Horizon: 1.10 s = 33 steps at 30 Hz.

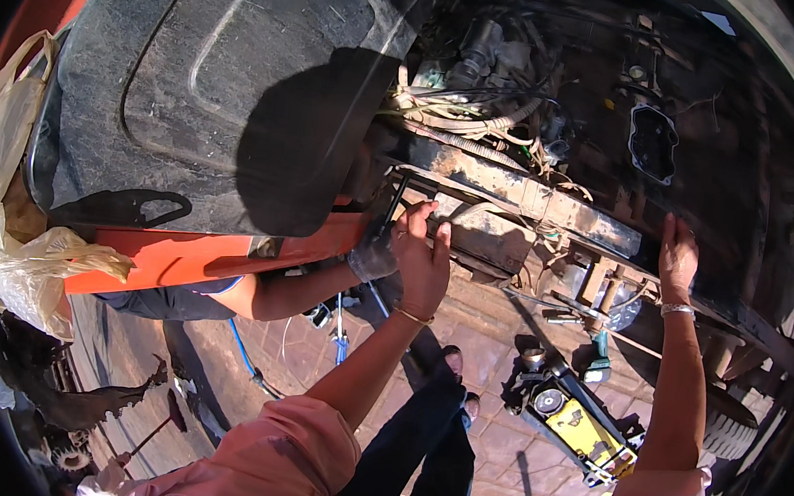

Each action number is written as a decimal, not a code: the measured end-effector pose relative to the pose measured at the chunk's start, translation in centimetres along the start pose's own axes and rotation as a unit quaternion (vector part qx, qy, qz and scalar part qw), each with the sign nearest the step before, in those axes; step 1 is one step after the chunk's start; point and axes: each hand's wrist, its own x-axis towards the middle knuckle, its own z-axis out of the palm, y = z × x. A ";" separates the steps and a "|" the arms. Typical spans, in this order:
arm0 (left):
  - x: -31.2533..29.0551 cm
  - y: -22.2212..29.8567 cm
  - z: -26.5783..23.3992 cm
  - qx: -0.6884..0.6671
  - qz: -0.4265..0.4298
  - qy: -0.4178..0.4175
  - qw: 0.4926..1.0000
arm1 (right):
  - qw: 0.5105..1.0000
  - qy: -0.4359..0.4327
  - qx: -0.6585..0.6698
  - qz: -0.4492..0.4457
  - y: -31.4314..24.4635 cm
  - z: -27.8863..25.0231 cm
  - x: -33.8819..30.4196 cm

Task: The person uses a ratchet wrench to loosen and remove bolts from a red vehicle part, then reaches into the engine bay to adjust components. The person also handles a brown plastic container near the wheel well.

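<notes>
My left hand (pixel 422 265) is raised in the middle, its fingers apart and slightly bent, with nothing visible in it. Just beside it, a co-worker's gloved hand (pixel 374 257) reaches out from under the orange body panel (pixel 223 263). A dark rod (pixel 397 197) stands upright next to that glove; whether the glove grips it is hard to make out. Farther right, my right hand (pixel 678 259) rests with outstretched fingers on the edge of the rusty metal frame rail (pixel 600 227). Bundled wires (pixel 471 121) run above the rail, against the engine parts.
A black panel (pixel 232 70) fills the upper left, with a plastic bag (pixel 4 162) hanging at its side. On the paving stand a yellow floor jack (pixel 580 428) and a green-handled power tool (pixel 599 358). A tire (pixel 728 428) sits at the lower right.
</notes>
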 end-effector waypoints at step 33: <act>4.8 -2.7 8.1 0.164 -0.377 0.083 0.908 | 0.985 -0.079 -0.064 0.140 0.1 1.6 2.3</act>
